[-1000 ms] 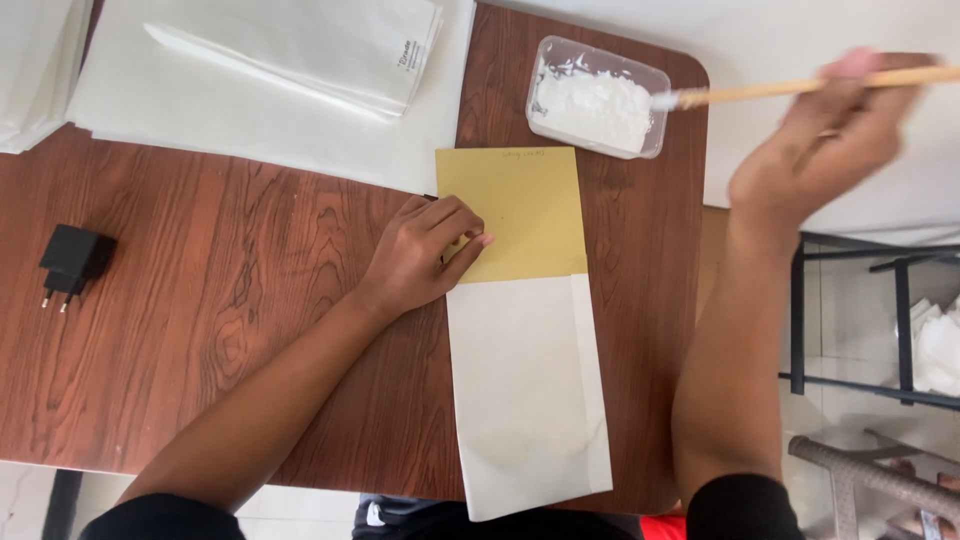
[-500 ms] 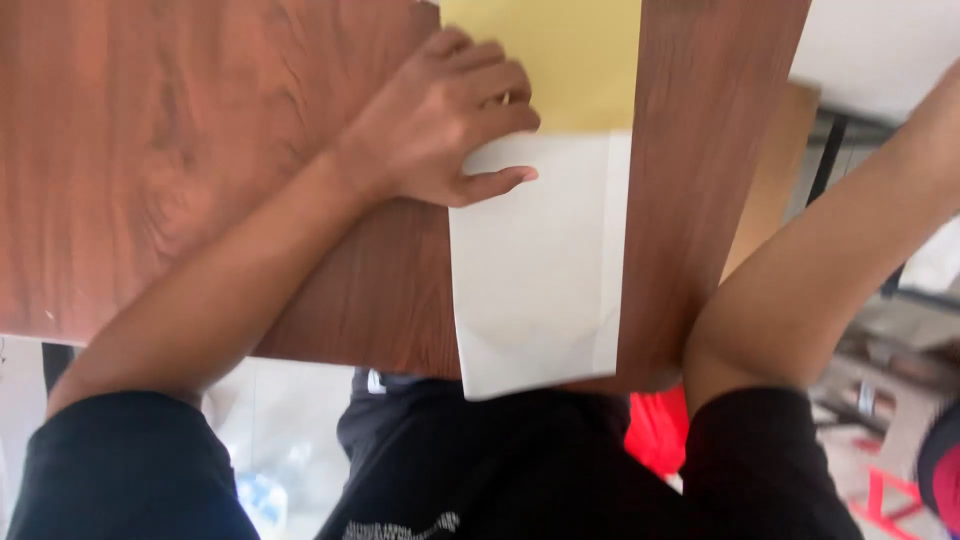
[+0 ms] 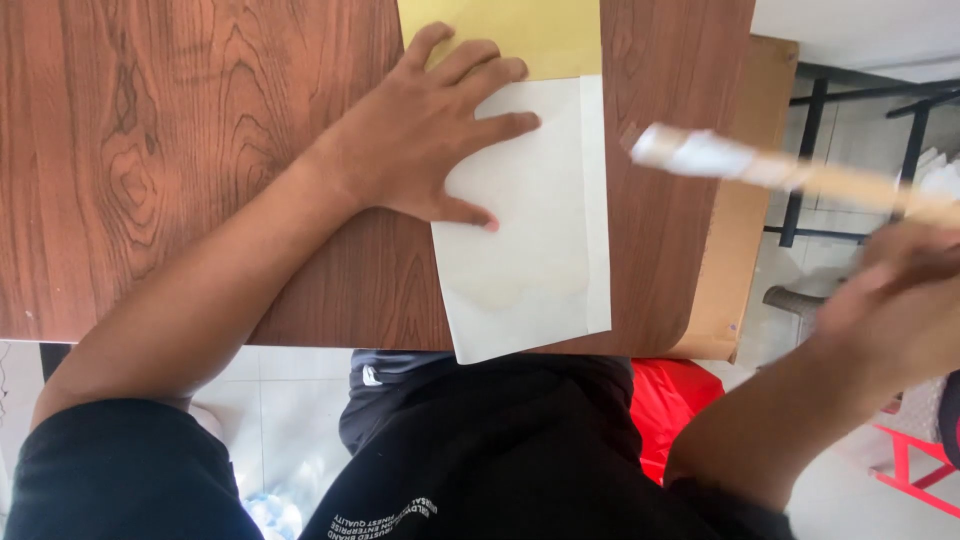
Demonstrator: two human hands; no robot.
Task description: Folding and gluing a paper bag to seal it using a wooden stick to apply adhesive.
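Nearest the body, at the table's near edge, a white paper bag lies flat on the brown wooden table, its bottom overhanging slightly. Off to the right, the right hand (blurred) is closed around a wooden brush whose white-coated tip hovers beside the bag. Farther up, the left hand presses fingers spread on the bag, reaching its yellow flap.

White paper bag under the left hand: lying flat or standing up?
Flat. The white paper bag lies on the brown wooden table, its near end overhanging the edge, with the left hand spread on it.
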